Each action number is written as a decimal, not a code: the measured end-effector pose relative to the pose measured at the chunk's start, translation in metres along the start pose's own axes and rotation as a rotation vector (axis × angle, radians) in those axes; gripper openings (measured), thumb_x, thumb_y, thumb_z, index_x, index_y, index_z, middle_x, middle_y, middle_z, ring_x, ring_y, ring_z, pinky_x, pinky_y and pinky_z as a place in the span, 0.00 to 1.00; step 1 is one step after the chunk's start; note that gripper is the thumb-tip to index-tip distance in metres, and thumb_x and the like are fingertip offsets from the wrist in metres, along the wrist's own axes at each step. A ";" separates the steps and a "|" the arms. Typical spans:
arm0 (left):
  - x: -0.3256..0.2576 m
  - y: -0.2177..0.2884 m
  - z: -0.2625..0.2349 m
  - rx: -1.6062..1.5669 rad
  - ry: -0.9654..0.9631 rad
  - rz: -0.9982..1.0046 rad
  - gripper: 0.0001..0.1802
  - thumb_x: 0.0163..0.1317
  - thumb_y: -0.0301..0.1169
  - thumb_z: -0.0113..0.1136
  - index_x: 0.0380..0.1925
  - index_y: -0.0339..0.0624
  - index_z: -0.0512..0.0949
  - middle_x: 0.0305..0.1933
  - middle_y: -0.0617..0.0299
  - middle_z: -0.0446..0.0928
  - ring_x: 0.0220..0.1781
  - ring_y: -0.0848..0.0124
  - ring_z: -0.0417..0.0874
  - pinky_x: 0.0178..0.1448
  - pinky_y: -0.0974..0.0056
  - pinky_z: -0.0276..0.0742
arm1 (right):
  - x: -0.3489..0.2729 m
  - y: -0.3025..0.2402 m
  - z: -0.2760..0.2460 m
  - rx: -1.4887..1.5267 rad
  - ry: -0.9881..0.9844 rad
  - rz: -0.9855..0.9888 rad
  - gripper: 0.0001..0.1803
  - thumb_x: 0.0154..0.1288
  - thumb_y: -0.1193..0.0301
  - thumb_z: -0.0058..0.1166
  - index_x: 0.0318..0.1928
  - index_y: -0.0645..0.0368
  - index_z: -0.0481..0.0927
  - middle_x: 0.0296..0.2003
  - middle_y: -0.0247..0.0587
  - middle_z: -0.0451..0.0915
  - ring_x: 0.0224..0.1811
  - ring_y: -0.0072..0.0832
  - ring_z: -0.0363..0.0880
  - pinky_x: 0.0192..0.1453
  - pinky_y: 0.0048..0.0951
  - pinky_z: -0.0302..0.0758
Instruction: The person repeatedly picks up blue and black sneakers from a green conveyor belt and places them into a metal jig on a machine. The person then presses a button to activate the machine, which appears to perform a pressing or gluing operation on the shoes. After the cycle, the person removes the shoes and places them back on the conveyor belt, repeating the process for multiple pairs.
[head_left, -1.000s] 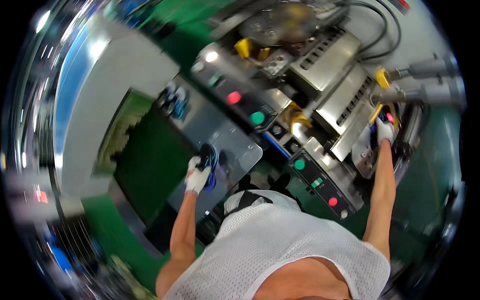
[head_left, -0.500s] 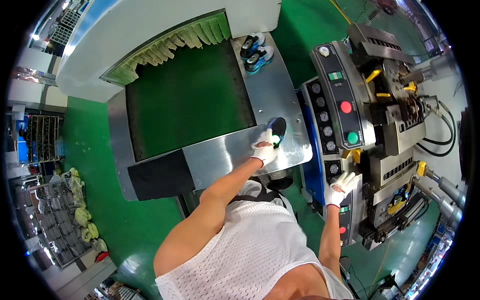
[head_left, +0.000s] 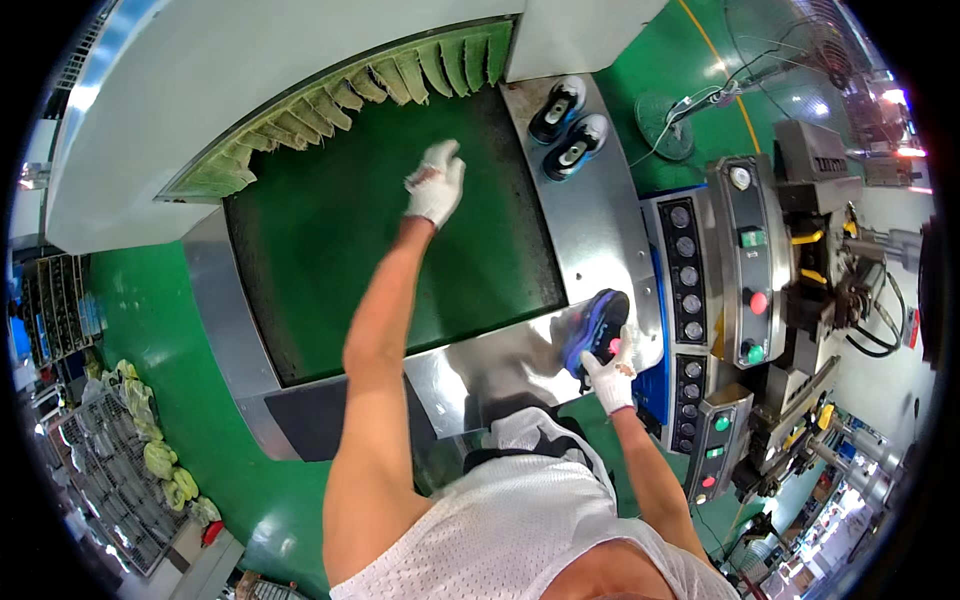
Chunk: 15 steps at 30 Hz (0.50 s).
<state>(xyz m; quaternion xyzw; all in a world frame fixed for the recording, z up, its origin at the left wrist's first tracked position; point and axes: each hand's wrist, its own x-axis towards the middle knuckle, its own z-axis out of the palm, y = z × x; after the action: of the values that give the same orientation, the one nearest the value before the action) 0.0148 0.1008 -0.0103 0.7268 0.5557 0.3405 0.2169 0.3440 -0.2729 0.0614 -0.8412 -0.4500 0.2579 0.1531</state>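
Observation:
My left hand (head_left: 437, 183), in a white glove, hangs over the green conveyor belt (head_left: 370, 260), its thumb apart from its fingers and nothing visible in it. At the metal table's near right corner lies a dark sports shoe (head_left: 605, 318) with a blue-purple edge and a small pink patch. My right hand (head_left: 614, 380), also gloved, is closed round the near end of that shoe, thumb on one side and fingers on the other. A pair of black, white and blue shoes (head_left: 572, 148) rests on the metal border (head_left: 590, 225) at the far right.
Green fabric strips (head_left: 390, 80) hang across the opening of a pale machine housing (head_left: 300, 60). A dark mat (head_left: 330, 420) covers part of the near border. To the right stands a press machine (head_left: 750, 270) with gauges and buttons. Behind it is a floor fan (head_left: 665, 125).
My left hand has left the shoe and moved far and left over the belt. My right hand has come from the press machine's panel to the shoe. The view has shifted.

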 end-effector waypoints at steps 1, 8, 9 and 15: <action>0.021 -0.032 -0.020 0.054 0.004 0.027 0.19 0.73 0.35 0.54 0.59 0.40 0.76 0.62 0.45 0.77 0.65 0.48 0.76 0.70 0.51 0.73 | 0.006 0.001 0.023 0.039 0.113 -0.037 0.49 0.57 0.65 0.74 0.74 0.68 0.62 0.69 0.57 0.71 0.74 0.46 0.67 0.78 0.40 0.62; 0.109 -0.249 -0.159 0.685 0.317 -0.841 0.29 0.71 0.52 0.50 0.58 0.42 0.80 0.60 0.48 0.81 0.65 0.47 0.79 0.66 0.47 0.75 | 0.031 -0.027 0.024 0.060 0.153 0.123 0.36 0.59 0.72 0.70 0.68 0.65 0.72 0.61 0.53 0.79 0.62 0.40 0.79 0.68 0.38 0.74; 0.117 -0.282 -0.170 0.737 0.283 -0.736 0.31 0.73 0.53 0.47 0.65 0.44 0.75 0.68 0.49 0.77 0.66 0.47 0.78 0.67 0.46 0.74 | 0.030 -0.040 0.019 0.107 0.108 0.247 0.36 0.59 0.73 0.70 0.68 0.65 0.72 0.60 0.53 0.80 0.61 0.41 0.80 0.67 0.38 0.75; 0.208 -0.248 -0.115 1.137 -0.371 -0.500 0.34 0.75 0.56 0.46 0.74 0.51 0.68 0.78 0.53 0.65 0.78 0.49 0.65 0.77 0.38 0.61 | 0.034 -0.032 0.024 -0.079 0.120 0.054 0.36 0.59 0.75 0.68 0.68 0.65 0.71 0.64 0.55 0.76 0.66 0.43 0.76 0.72 0.39 0.70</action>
<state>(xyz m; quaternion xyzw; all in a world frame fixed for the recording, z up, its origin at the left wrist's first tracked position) -0.2026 0.3639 -0.0519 0.6236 0.7550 -0.1992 -0.0366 0.3250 -0.2263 0.0473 -0.8725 -0.4268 0.1930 0.1394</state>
